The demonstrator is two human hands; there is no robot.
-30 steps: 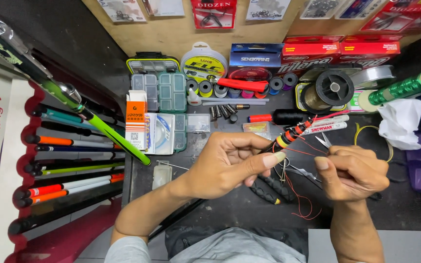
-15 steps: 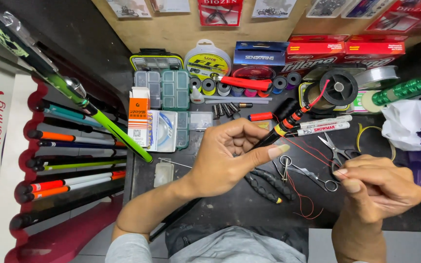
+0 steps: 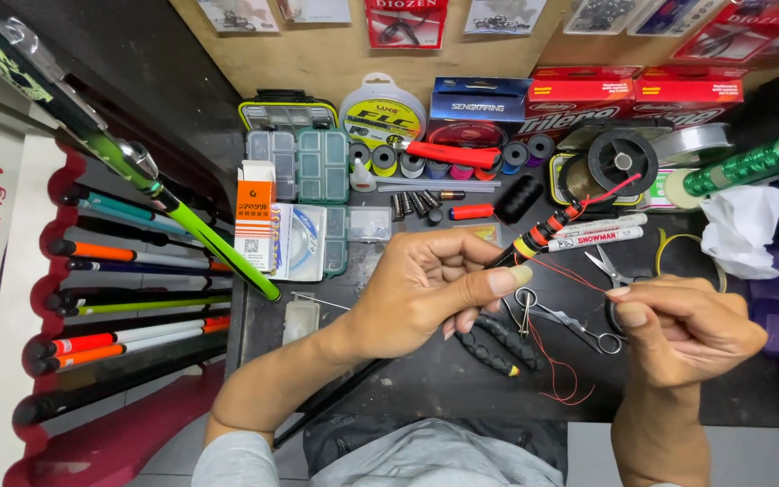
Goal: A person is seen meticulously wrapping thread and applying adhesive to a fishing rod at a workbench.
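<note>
My left hand (image 3: 430,289) grips a thin black fishing rod (image 3: 547,230) near its tip, where orange and yellow wrapped bands show. The rod's tip points up and right toward a black spool (image 3: 622,160). A red thread (image 3: 565,271) runs from the wrapped bands down to my right hand (image 3: 682,329), which pinches it between thumb and forefinger. More of the red thread trails in loose loops on the black table (image 3: 426,379) below my hands.
Scissors (image 3: 604,267), metal forceps (image 3: 570,320) and black pliers (image 3: 498,347) lie between my hands. Small tackle boxes (image 3: 304,167), thread spools (image 3: 462,162), marker pens (image 3: 597,236) and line boxes crowd the back. A rack of rods (image 3: 128,298) stands left; crumpled tissue (image 3: 737,230) sits at the right.
My right hand has drawn away from the left, down and right, pulling the red thread taut. The rod tip has swung up toward the black spool.
</note>
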